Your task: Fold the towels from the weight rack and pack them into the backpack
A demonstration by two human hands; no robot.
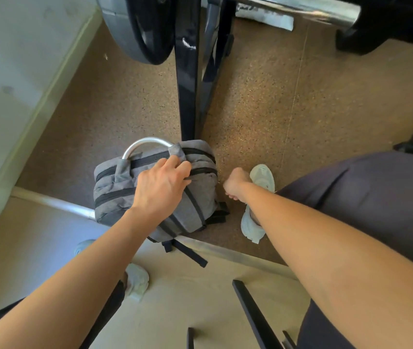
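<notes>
Standing on the speckled brown rubber floor (263,96), the grey backpack (115,195) sits top side towards the camera, its far edge against the foot of the black rack upright (188,84). Its near end overhangs the metal threshold strip (54,201) where the rubber meets a pale floor (200,285). Black zip lines (150,158) run across the top, all looking closed. A curved silver handle (142,143) arches up at the far side. Black straps (190,253) trail out from under the near end onto the pale floor.

The left hand (161,190) lies on top of the backpack, with fingers (175,163) curled down into the fabric beside the handle's right end, gripping there. The right hand (235,183) is curled into a fist, just beside the backpack's right edge and apart from it. It hangs over the toe of a pale shoe (263,177). A second pale shoe (137,280) is on the pale floor, partly hidden by the left forearm.

A dark weight plate (135,28) hangs at the upper left of the upright, and a chrome barbell end (301,6) juts out at the upper right.
</notes>
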